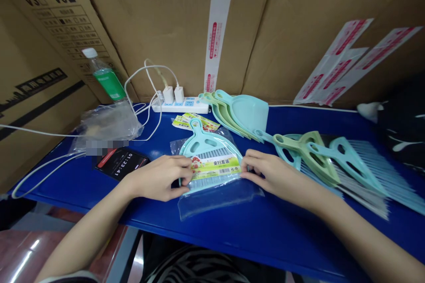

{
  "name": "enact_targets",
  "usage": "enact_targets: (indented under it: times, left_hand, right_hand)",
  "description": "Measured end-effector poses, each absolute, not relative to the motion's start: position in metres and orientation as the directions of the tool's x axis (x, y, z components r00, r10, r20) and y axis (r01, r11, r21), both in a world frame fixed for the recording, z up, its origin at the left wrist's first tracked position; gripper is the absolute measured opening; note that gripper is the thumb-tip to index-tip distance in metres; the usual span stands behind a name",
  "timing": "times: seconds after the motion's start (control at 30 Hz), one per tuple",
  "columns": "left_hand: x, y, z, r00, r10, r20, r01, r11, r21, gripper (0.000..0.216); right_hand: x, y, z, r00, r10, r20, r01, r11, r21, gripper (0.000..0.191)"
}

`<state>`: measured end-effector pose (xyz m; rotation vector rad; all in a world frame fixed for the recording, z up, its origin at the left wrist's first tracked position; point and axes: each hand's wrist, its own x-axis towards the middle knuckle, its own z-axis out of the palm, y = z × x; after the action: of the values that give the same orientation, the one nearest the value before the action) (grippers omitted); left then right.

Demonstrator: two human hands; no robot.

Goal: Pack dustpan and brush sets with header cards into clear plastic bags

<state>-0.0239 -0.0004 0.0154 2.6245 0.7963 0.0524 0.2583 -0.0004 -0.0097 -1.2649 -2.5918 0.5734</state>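
A light-blue dustpan (pixel 203 142) lies in a clear plastic bag (pixel 217 196) on the blue table (pixel 259 225), with a green and yellow label card (pixel 215 166) across its front. My left hand (pixel 162 177) pinches the left edge of the bag and card. My right hand (pixel 270 172) pinches the right edge. Both hands are closed on the package.
Stacked blue and green dustpans (pixel 239 115) lie behind, small brushes (pixel 335 159) to the right, spare label cards (pixel 194 121), a white power strip (pixel 181 105) with chargers, a bottle (pixel 106 77), a plastic bag (pixel 106 126), a black timer (pixel 121 162). Cardboard boxes (pixel 299 22) wall the back.
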Motion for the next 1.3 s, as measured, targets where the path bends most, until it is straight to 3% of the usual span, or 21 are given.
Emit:
enact_targets:
  times: [0.33,0.47,0.57,0.87,1.13,1.3]
  left_hand:
    - [-0.025,0.0,0.015,0.858,0.505,-0.099,0.502,-0.778,0.378,0.009]
    - [-0.024,0.0,0.012,0.854,0.514,-0.083,0.507,-0.786,0.354,0.025]
    - [-0.023,-0.001,0.01,0.859,0.507,-0.07,0.497,-0.794,0.35,0.024]
    - [-0.022,0.0,0.009,0.852,0.513,-0.101,0.519,-0.804,0.29,0.018]
    - [-0.021,0.001,0.007,0.852,0.523,-0.025,0.514,-0.826,0.23,0.015]
    - [-0.019,-0.001,0.006,0.873,0.487,0.002,0.468,-0.84,0.274,0.013]
  right_hand:
    - [0.258,-0.005,-0.009,-0.605,0.795,-0.046,0.708,0.511,-0.488,0.016]
    - [0.26,-0.006,-0.011,-0.62,0.779,-0.098,0.704,0.496,-0.508,0.014]
    - [0.261,-0.007,-0.012,-0.635,0.765,-0.104,0.696,0.508,-0.508,0.014]
    - [0.257,-0.01,-0.008,-0.603,0.783,-0.149,0.736,0.475,-0.483,0.014]
    - [0.257,-0.01,-0.006,-0.589,0.798,-0.13,0.771,0.506,-0.386,0.016]
    - [0.254,-0.011,-0.002,-0.62,0.777,-0.11,0.752,0.549,-0.365,0.016]
